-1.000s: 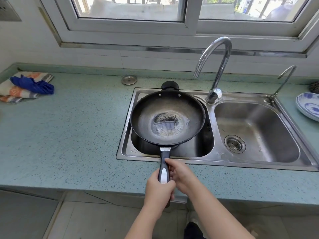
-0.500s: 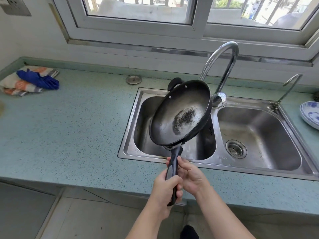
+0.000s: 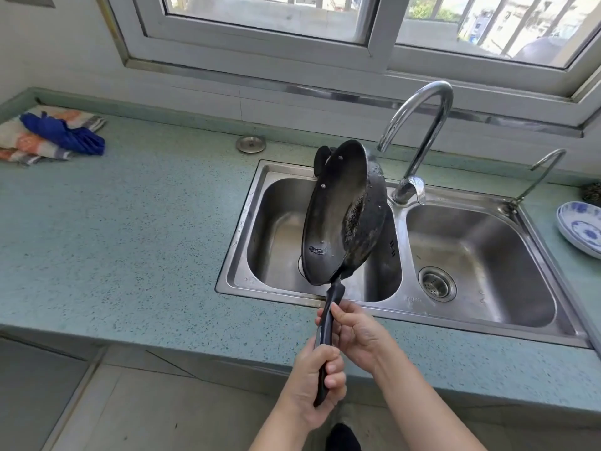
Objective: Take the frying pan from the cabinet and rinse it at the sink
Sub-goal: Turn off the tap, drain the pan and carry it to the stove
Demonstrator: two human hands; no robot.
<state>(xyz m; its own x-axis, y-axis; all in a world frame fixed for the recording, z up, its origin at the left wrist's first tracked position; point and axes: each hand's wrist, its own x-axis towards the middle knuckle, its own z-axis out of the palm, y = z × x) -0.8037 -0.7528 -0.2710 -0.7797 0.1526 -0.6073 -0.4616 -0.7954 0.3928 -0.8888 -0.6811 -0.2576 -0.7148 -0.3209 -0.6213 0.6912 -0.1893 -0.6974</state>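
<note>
A black frying pan (image 3: pixel 338 216) with a worn, scorched patch inside is tipped steeply on its side over the left basin of the steel double sink (image 3: pixel 257 203). Its inside faces left, and a small black helper handle sticks up at its far rim. My left hand (image 3: pixel 320 379) grips the lower end of the long black handle. My right hand (image 3: pixel 356 333) holds the handle higher up, fingers curled round it. The curved tap (image 3: pixel 419 125) arches just right of the pan; no water runs from it.
Folded cloths with a blue rag (image 3: pixel 61 133) lie at the counter's far left. A round metal sink plug (image 3: pixel 250 144) sits behind the sink. A blue-and-white dish (image 3: pixel 582 227) rests at the right edge, near a small second tap (image 3: pixel 536 177). The window is behind.
The pan has rolled from level over the left basin to almost on edge, inside facing left. Both hands kept their hold on the handle and turned with it.
</note>
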